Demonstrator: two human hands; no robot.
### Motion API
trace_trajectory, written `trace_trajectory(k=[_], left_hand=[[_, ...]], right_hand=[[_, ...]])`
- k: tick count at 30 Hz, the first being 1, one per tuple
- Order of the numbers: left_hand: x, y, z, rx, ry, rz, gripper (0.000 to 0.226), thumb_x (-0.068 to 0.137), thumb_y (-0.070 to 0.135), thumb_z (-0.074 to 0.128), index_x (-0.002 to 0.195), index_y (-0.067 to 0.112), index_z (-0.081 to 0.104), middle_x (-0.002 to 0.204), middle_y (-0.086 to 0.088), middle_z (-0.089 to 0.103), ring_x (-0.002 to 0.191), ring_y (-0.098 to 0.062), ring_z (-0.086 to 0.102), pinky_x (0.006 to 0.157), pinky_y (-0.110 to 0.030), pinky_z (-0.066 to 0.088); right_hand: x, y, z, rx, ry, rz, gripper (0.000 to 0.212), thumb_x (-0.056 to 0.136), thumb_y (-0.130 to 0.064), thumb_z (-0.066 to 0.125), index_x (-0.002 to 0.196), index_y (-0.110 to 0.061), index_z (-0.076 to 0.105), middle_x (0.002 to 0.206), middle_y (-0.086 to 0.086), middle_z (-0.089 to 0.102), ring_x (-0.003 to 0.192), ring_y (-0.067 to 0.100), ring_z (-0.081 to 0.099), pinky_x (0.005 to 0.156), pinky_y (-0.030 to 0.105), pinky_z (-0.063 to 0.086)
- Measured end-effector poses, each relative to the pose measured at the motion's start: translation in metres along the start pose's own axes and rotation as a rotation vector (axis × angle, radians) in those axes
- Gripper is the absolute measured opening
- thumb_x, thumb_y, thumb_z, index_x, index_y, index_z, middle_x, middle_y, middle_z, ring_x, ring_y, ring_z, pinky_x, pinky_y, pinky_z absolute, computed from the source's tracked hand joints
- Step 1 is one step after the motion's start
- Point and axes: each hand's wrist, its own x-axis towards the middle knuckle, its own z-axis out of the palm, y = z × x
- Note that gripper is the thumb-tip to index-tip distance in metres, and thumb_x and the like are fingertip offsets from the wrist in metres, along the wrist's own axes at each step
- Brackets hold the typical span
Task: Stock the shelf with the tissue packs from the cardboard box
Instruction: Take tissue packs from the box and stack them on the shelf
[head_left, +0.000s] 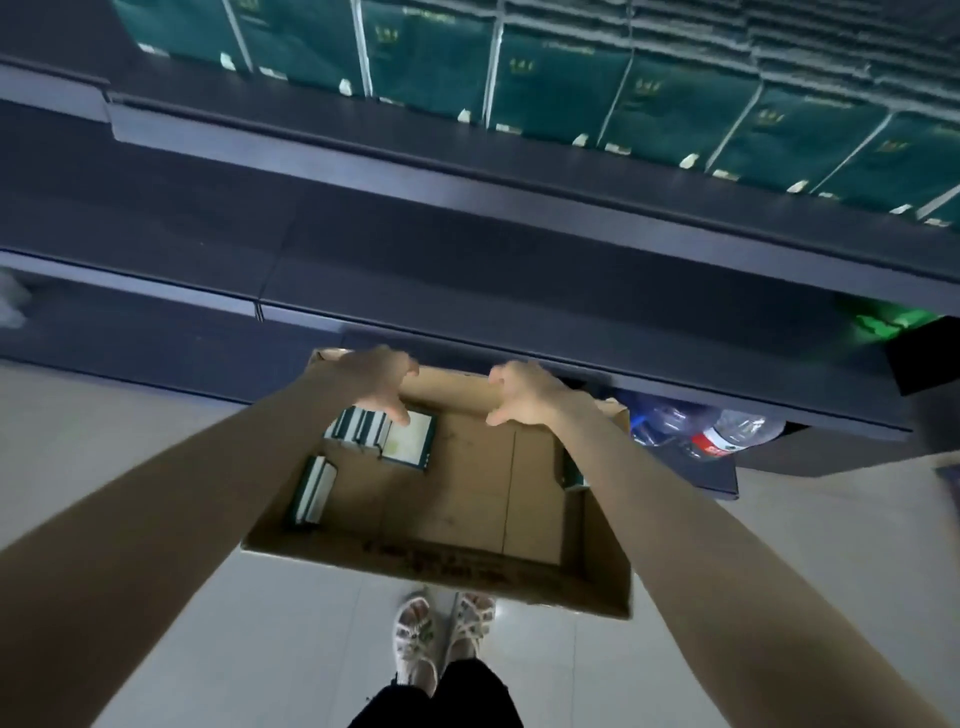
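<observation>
The person is standing over the cardboard box (441, 566) and both arms are reaching across it to its far wall. The left hand (382, 379) is gripping the far wall toward the left corner of the box, its fingers (397, 364) curling over the rim and the thumb pressing on the inner side. The right hand (524, 395) is gripping the same wall more to the right, its fingers (501, 374) clamping on the cardboard in the same way. Whether the box is resting on the floor (104, 441) or hanging in the hands, I cannot tell.

A few tissue packs (384, 434) are lying inside the box: a small group in the far left corner, one more along the left wall, and one partly hiding under the right arm at the right wall.

Beyond the box the dark shelf (467, 161) is rising, and a long row of green shelved packs (550, 83) is standing on its upper level. Just to the right of the box, plastic bottles (727, 436) are lying on the lowest level. Below the near wall of the box, two feet in white sandals (441, 639) are showing
</observation>
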Motion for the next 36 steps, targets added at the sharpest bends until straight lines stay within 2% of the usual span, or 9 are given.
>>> trace_trajectory(k=[4, 10, 16, 19, 21, 23, 26, 31, 36], left_hand=[[0.030, -0.035, 0.050, -0.049, -0.025, -0.038, 0.073, 0.081, 0.032, 0.073, 0.142, 0.013, 0.038, 0.139, -0.009, 0.049, 0.124, -0.027, 0.048, 0.096, -0.035, 0.045], [0.074, -0.077, 0.113, -0.003, -0.029, -0.054, 0.079, 0.086, 0.036, 0.066, 0.149, 0.013, 0.024, 0.153, -0.009, 0.025, 0.139, -0.028, 0.028, 0.111, -0.043, 0.031], [0.105, -0.109, 0.174, 0.024, 0.001, -0.074, 0.091, 0.090, 0.038, 0.060, 0.152, 0.019, -0.003, 0.159, -0.003, -0.017, 0.146, -0.022, -0.014, 0.117, -0.042, 0.005], [0.111, -0.119, 0.199, 0.023, 0.053, -0.062, 0.090, 0.091, 0.042, 0.057, 0.152, 0.019, -0.006, 0.159, -0.003, -0.016, 0.146, -0.020, -0.015, 0.117, -0.040, 0.000], [0.114, -0.124, 0.212, 0.018, 0.071, -0.071, 0.091, 0.090, 0.043, 0.059, 0.152, 0.019, -0.004, 0.159, -0.003, -0.014, 0.146, -0.020, -0.013, 0.117, -0.040, 0.002], [0.115, -0.126, 0.219, 0.020, 0.086, -0.063, 0.091, 0.089, 0.041, 0.060, 0.152, 0.019, -0.001, 0.159, -0.003, -0.013, 0.146, -0.020, -0.012, 0.117, -0.042, 0.003], [0.117, -0.128, 0.223, 0.043, 0.088, -0.057, 0.092, 0.089, 0.043, 0.060, 0.152, 0.019, -0.002, 0.159, -0.002, -0.013, 0.146, -0.020, -0.013, 0.117, -0.043, 0.004], [0.118, -0.128, 0.215, 0.059, 0.043, -0.066, 0.090, 0.089, 0.043, 0.060, 0.152, 0.018, 0.001, 0.160, -0.002, -0.011, 0.146, -0.020, -0.011, 0.117, -0.041, 0.004], [0.101, -0.109, 0.192, 0.075, 0.031, -0.017, 0.092, 0.087, 0.045, 0.062, 0.152, 0.018, 0.003, 0.160, -0.004, -0.007, 0.147, -0.021, -0.007, 0.118, -0.041, 0.005]], right_hand=[[0.040, -0.001, 0.058, 0.081, -0.068, 0.035, 0.056, 0.088, -0.024, 0.067, 0.138, -0.011, 0.045, 0.135, 0.010, 0.052, 0.119, 0.027, 0.053, 0.094, 0.032, 0.044], [0.104, 0.005, 0.133, 0.158, -0.149, 0.106, 0.060, 0.088, -0.030, 0.066, 0.139, -0.009, 0.041, 0.140, 0.012, 0.048, 0.124, 0.027, 0.050, 0.102, 0.037, 0.042], [0.156, 0.010, 0.192, 0.311, -0.138, 0.150, 0.059, 0.092, -0.031, 0.062, 0.140, -0.009, 0.038, 0.141, 0.010, 0.048, 0.124, 0.026, 0.049, 0.095, 0.030, 0.040], [0.177, 0.011, 0.212, 0.481, -0.127, 0.231, 0.055, 0.092, -0.029, 0.062, 0.137, -0.009, 0.040, 0.137, 0.011, 0.050, 0.119, 0.027, 0.051, 0.084, 0.025, 0.038], [0.195, 0.010, 0.226, 0.623, -0.083, 0.311, 0.062, 0.086, -0.029, 0.069, 0.136, -0.008, 0.037, 0.136, 0.011, 0.048, 0.120, 0.028, 0.050, 0.087, 0.025, 0.039], [0.208, 0.010, 0.238, 0.735, -0.030, 0.369, 0.071, 0.079, -0.029, 0.076, 0.134, -0.007, 0.037, 0.134, 0.012, 0.047, 0.120, 0.030, 0.051, 0.097, 0.033, 0.046], [0.225, 0.009, 0.255, 0.845, -0.021, 0.423, 0.072, 0.077, -0.018, 0.078, 0.133, -0.005, 0.034, 0.133, 0.014, 0.047, 0.121, 0.031, 0.049, 0.100, 0.044, 0.046], [0.220, 0.008, 0.256, 0.938, -0.111, 0.424, 0.054, 0.085, -0.011, 0.069, 0.134, -0.006, 0.048, 0.134, 0.011, 0.055, 0.120, 0.026, 0.055, 0.085, 0.022, 0.045], [0.177, 0.017, 0.221, 0.881, -0.103, 0.400, 0.049, 0.085, -0.020, 0.069, 0.129, -0.005, 0.053, 0.128, 0.011, 0.060, 0.106, 0.022, 0.059, 0.077, 0.023, 0.047]])
